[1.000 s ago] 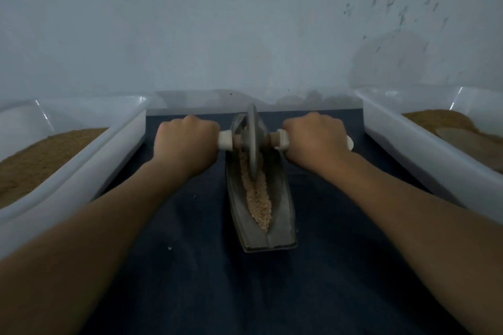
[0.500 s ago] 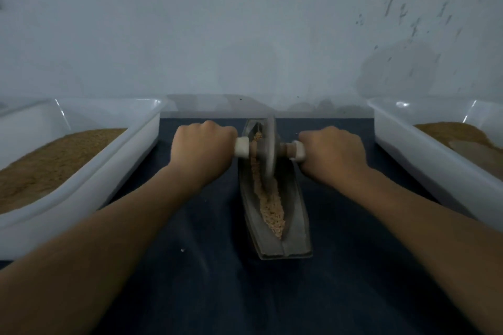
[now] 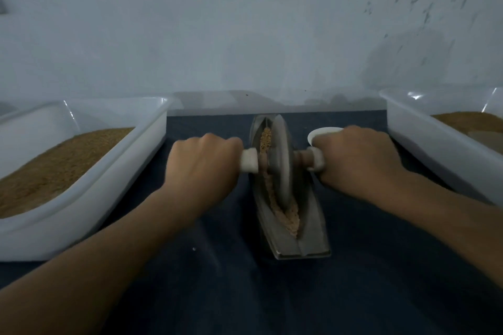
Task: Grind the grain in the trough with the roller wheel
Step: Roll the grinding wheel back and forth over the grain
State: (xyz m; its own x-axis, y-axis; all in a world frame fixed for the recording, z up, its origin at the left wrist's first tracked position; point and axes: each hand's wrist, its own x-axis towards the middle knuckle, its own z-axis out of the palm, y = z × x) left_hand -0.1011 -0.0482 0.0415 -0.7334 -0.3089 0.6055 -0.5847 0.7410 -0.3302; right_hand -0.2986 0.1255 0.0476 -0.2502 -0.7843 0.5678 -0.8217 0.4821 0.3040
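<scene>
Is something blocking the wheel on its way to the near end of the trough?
Nothing visible does. The left hand and the right hand grip the wheel, and in the trough only grain lies between the wheel and the near end.

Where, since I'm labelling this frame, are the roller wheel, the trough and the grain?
roller wheel [image 3: 281,141], head view, disc face
trough [image 3: 313,231], head view, near right wall
grain [image 3: 290,219], head view, near heap
</scene>
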